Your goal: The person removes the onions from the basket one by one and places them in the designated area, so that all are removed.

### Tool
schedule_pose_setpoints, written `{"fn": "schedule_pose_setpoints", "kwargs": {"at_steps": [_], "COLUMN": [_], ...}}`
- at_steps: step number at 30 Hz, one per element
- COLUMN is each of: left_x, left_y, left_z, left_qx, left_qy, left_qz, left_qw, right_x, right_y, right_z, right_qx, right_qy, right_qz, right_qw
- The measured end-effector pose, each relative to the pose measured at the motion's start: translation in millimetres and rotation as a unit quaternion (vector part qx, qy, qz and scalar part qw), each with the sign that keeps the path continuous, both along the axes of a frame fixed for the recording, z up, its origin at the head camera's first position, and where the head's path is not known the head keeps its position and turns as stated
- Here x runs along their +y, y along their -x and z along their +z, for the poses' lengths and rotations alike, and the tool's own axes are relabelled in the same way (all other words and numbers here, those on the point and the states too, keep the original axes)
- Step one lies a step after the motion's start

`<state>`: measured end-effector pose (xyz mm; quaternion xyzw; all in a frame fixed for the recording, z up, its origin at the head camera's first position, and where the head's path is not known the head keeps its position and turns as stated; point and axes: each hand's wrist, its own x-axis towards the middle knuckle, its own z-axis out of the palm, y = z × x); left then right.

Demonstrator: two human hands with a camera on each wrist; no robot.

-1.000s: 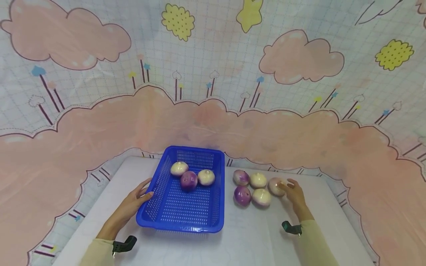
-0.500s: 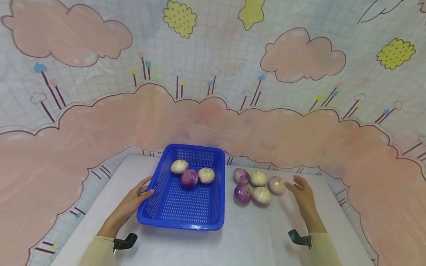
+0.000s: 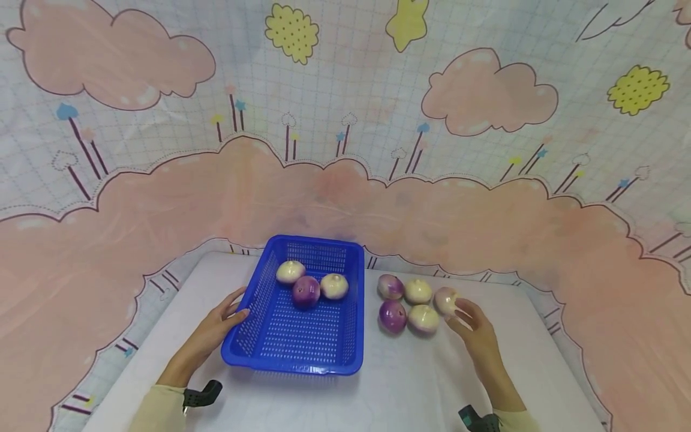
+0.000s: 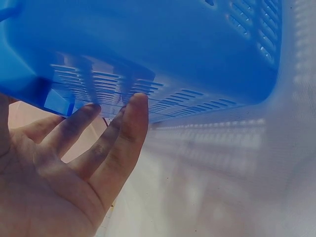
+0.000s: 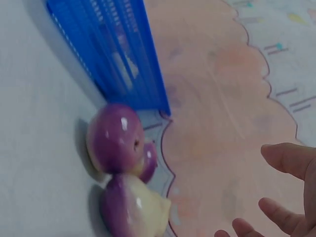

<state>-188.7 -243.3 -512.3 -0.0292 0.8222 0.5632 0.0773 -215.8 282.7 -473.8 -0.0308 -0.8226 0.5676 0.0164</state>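
Note:
My left hand (image 3: 212,329) grips the left rim of a blue plastic basket (image 3: 299,342), thumb over the edge and fingers against the outer wall. Inside, towards the back, lie a purple turnip (image 3: 305,292) and two cream ones. Right of the basket, several purple-and-white turnips sit close together on the table. My right hand (image 3: 477,330), fingers spread and bent slightly, is at the rightmost turnip (image 3: 445,300); contact is unclear. The right wrist view shows its fingers (image 5: 284,158) apart, with nothing between them, and a purple turnip (image 5: 116,138) beside the basket.
A white-covered table (image 3: 399,384) carries everything. Behind it hangs a cloth backdrop (image 3: 345,204) with pink clouds and stars. Between basket and right hand, the nearer turnips include a purple one (image 3: 392,316) and a cream one (image 3: 423,318).
My right hand drew back from the rightmost turnip, then came in again from nearer the table's front. That turnip has shifted very slightly left. My left hand and the basket stay put.

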Motion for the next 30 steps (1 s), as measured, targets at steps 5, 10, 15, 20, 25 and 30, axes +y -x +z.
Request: {"fn": "schedule_pose_setpoints", "kwargs": {"at_steps": [5, 10, 15, 20, 25, 30], "left_x": [0.7, -0.1, -0.1, 1.0, 1.7, 2.2], "left_y": [0.2, -0.2, -0.8, -0.7, -0.4, 0.4], "left_z": [0.1, 0.2, 0.0, -0.4, -0.2, 0.2], "left_qx": [0.003, 0.005, 0.006, 0.007, 0.004, 0.001], "left_qy": [-0.003, -0.006, -0.006, -0.004, 0.001, 0.005], "left_qz": [0.002, -0.001, -0.001, -0.001, 0.005, 0.008], "left_qw": [1.0, 1.0, 1.0, 1.0, 1.0, 1.0], "right_x": [-21, -44, -64, -78, -87, -95], "right_y": [-7.7, -11.2, -12.5, -11.7, -9.7, -7.0], "right_z": [-1.0, -3.1, -1.7, 3.7, 11.4, 21.0], "right_qx": [0.014, 0.029, 0.039, 0.063, 0.085, 0.088], "right_qy": [0.017, 0.05, 0.062, 0.079, 0.079, 0.073], "right_qz": [0.027, 0.042, 0.066, 0.101, 0.127, 0.144], "right_qw": [0.9994, 0.9974, 0.9951, 0.9898, 0.9851, 0.9829]}}
